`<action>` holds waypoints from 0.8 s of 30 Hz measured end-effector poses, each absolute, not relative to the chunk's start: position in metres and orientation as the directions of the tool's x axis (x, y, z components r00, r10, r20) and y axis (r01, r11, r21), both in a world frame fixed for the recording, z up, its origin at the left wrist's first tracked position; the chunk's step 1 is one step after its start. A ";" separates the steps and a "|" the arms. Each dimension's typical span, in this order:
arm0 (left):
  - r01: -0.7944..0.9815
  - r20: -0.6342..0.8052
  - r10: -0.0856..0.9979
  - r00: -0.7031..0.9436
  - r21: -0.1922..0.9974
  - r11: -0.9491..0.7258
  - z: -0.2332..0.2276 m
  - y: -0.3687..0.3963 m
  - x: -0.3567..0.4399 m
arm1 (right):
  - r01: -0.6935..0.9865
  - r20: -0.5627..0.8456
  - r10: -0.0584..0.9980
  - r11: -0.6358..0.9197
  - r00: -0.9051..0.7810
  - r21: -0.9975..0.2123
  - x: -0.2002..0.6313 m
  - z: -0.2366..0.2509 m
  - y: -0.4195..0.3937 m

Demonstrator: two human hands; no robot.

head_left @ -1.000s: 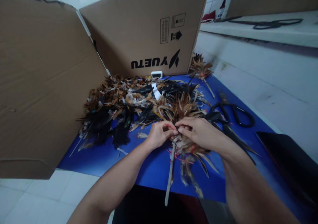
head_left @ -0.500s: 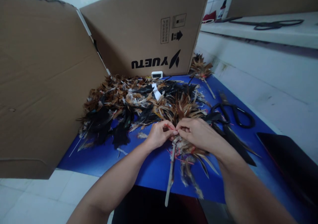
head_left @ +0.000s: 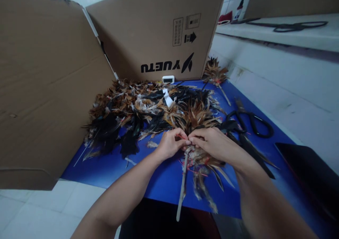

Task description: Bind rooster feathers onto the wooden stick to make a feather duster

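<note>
Blue mat (head_left: 164, 182) underfoot of everything, and right at its middle both hands meet: the left hand (head_left: 171, 144) and the right hand (head_left: 212, 144) come fingertip to fingertip, each pinching a thin red thread (head_left: 182, 137) against the feather bundle (head_left: 197, 117). That bundle fans brown and tan away from the person, while its pale stick (head_left: 181, 189) runs back toward the mat's near edge and pokes just over it. Loose feathers (head_left: 127, 112) pile thick to the left and behind, crowding up to the cardboard box (head_left: 156, 30) and the big cardboard flap (head_left: 42, 87) that wall in that side. On the right, black scissors (head_left: 250, 122) lie just beside the right wrist, and a dark tray (head_left: 309, 172) sits at the mat's right corner. Bare blue shows only near the left forearm, toward the front edge. A second finished bundle (head_left: 215, 75) rests at the far edge by the box.
</note>
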State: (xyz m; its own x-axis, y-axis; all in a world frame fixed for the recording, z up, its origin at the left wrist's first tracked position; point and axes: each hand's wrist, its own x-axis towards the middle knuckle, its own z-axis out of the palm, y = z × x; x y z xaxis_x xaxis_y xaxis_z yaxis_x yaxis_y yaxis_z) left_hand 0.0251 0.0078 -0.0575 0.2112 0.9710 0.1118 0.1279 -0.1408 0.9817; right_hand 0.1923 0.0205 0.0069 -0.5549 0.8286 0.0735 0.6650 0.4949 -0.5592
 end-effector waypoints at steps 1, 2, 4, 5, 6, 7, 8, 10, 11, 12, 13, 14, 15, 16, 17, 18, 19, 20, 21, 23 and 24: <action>0.129 0.112 0.971 0.213 0.981 -0.142 -0.058 0.008 0.025 | 0.665 0.078 0.826 0.501 -0.558 -0.554 0.192 0.007 0.021; 0.129 0.113 0.970 0.215 0.981 -0.143 -0.058 0.008 0.025 | 0.671 0.083 0.828 0.504 -0.555 -0.543 0.192 0.007 0.021; 0.126 0.110 0.969 0.221 0.982 -0.141 -0.058 0.007 0.025 | 0.694 0.092 0.834 0.509 -0.545 -0.509 0.191 0.007 0.020; 0.124 0.108 0.969 0.223 0.983 -0.138 -0.058 0.007 0.025 | 0.706 0.097 0.835 0.514 -0.541 -0.488 0.190 0.006 0.020; 0.121 0.105 0.969 0.226 0.983 -0.134 -0.058 0.008 0.025 | 0.716 0.103 0.837 0.518 -0.537 -0.468 0.190 0.006 0.020; 0.117 0.101 0.968 0.228 0.985 -0.131 -0.058 0.008 0.025 | 0.724 0.110 0.838 0.521 -0.534 -0.452 0.189 0.005 0.020; 0.108 0.098 0.968 0.232 0.986 -0.125 -0.058 0.008 0.025 | 0.730 0.116 0.840 0.522 -0.531 -0.442 0.189 0.005 0.020; 0.072 0.090 0.966 0.244 0.991 -0.111 -0.058 0.009 0.024 | 0.739 0.120 0.845 0.517 -0.521 -0.432 0.188 0.003 0.020; 0.049 0.087 0.964 0.252 0.994 -0.103 -0.058 0.010 0.024 | 0.742 0.118 0.848 0.511 -0.516 -0.433 0.188 0.003 0.020; 0.024 0.084 0.962 0.259 0.995 -0.093 -0.058 0.011 0.023 | 0.744 0.113 0.851 0.506 -0.513 -0.436 0.188 0.002 0.020; 0.001 0.078 0.961 0.265 0.997 -0.081 -0.057 0.011 0.023 | 0.745 0.107 0.852 0.503 -0.512 -0.439 0.188 0.002 0.020; -0.021 0.069 0.961 0.267 0.998 -0.065 -0.056 0.011 0.023 | 0.745 0.101 0.852 0.501 -0.514 -0.441 0.189 0.001 0.020; -0.041 0.055 0.962 0.267 0.998 -0.046 -0.055 0.011 0.024 | 0.743 0.096 0.850 0.502 -0.518 -0.443 0.189 0.001 0.020; -0.060 0.039 0.964 0.264 0.998 -0.024 -0.053 0.011 0.024 | 0.740 0.095 0.846 0.507 -0.524 -0.442 0.189 0.001 0.020; -0.078 0.021 0.966 0.259 0.997 -0.001 -0.052 0.010 0.024 | 0.735 0.099 0.842 0.516 -0.531 -0.440 0.189 0.000 0.020; -0.096 0.004 0.967 0.256 0.995 0.021 -0.050 0.010 0.024 | 0.730 0.106 0.836 0.525 -0.538 -0.437 0.189 0.000 0.020; -0.111 -0.011 0.967 0.256 0.993 0.040 -0.049 0.009 0.025 | 0.726 0.112 0.832 0.532 -0.543 -0.435 0.189 0.000 0.019; -0.125 -0.023 0.966 0.257 0.990 0.057 -0.048 0.009 0.025 | 0.722 0.114 0.829 0.537 -0.548 -0.435 0.189 0.000 0.019; -0.137 -0.033 0.965 0.260 0.988 0.070 -0.048 0.009 0.025 | 0.720 0.113 0.827 0.539 -0.551 -0.437 0.189 0.000 0.019; -0.157 -0.045 0.963 0.266 0.984 0.089 -0.048 0.008 0.025 | 0.720 0.104 0.827 0.537 -0.553 -0.439 0.189 0.001 0.018; -0.165 -0.050 0.962 0.267 0.982 0.096 -0.048 0.008 0.025 | 0.720 0.100 0.826 0.537 -0.555 -0.439 0.189 0.001 0.018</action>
State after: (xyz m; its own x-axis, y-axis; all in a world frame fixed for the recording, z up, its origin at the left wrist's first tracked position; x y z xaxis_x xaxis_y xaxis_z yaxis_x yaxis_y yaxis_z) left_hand 0.0246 0.0083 -0.0478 0.2675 0.9623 -0.0496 -0.1645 0.0963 0.9817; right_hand 0.1888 0.0177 0.0014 -0.5546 0.8261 0.1004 0.7204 0.5369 -0.4391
